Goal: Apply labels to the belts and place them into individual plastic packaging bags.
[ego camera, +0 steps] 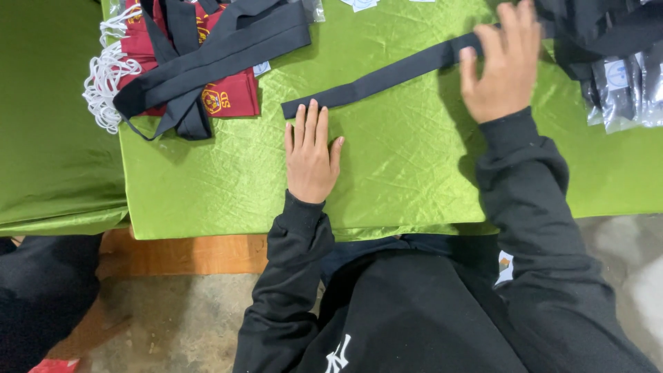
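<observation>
A long black fabric strip (373, 81) lies diagonally across the green cloth-covered table (228, 186). My left hand (312, 153) rests flat on the cloth, fingers together, its fingertips touching the strip's near left end. My right hand (503, 63) hovers over the strip's far right part, fingers spread and slightly blurred; the strip runs under it toward a dark pile. Neither hand grips anything that I can see.
A stack of black strips (207, 55) lies on red printed fabric pieces (231, 97) with white cords (103, 76) at the back left. Black fabric and clear plastic packets (625, 86) sit at the back right. Another green-covered table (48, 138) stands left.
</observation>
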